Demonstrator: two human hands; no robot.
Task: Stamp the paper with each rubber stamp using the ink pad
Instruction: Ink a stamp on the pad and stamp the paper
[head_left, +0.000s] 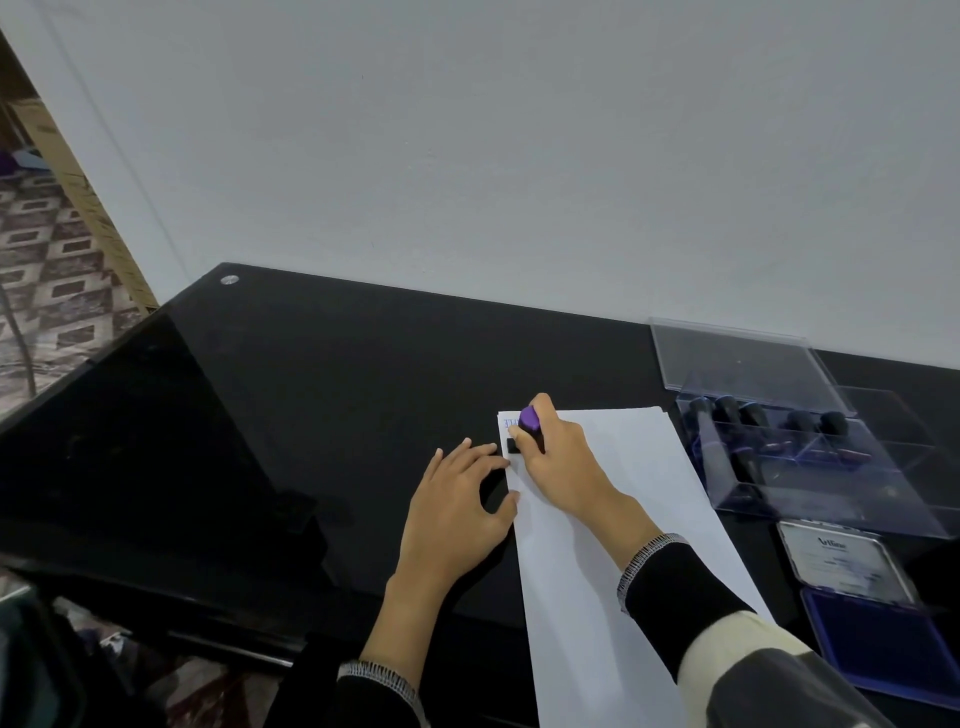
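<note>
A white sheet of paper (628, 525) lies on the black glass table (291, 395). My right hand (558, 457) grips a rubber stamp (531, 425) with a purple top and a black base, held down on the paper near its top left corner. A faint blue print (510, 422) shows just above the stamp. My left hand (457, 506) rests with spread fingers at the paper's left edge, fingertips and thumb touching it. An open ink pad (878, 639) with blue ink lies at the right.
A clear plastic case (810, 457) with its lid up stands at the right and holds several dark-handled stamps (753, 415). The ink pad's lid (841, 561) lies flat behind the pad. A wall runs along the table's far edge. The table's left edge drops to a patterned floor.
</note>
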